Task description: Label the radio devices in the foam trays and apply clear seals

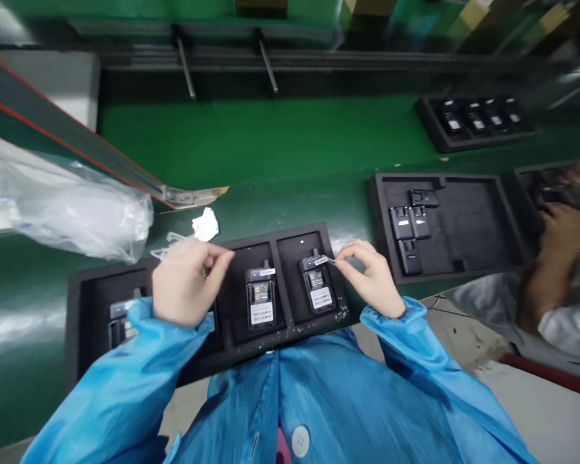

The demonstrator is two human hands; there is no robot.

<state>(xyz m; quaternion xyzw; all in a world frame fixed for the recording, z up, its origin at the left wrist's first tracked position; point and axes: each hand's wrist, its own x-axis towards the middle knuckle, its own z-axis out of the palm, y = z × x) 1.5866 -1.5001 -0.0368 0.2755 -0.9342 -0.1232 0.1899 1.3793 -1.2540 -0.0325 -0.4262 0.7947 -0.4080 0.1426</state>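
A black foam tray (275, 335) in front of me has compartments with handheld two-way radios. My right hand (372, 277) pinches a thin pale cord (330, 260) at the upper edge of the rightmost radio (318, 283), which lies face down with its battery bay and label showing. Another radio (261, 298) rests one compartment to the left. Over the left part of the tray hovers my left hand (186, 283), thumb and forefinger pressed together. Thin white cord loops (168, 247) stick out behind it, apparently held in the palm. A further radio (120, 322) is partly hidden by my left sleeve.
A clear plastic bag (77, 206) and a crumpled white paper scrap (205, 225) lie at left. To the right, another foam tray (468, 225) holds several black battery packs (410, 222). A filled radio tray (478, 122) is farther back. A co-worker's hands (563, 232) work at far right.
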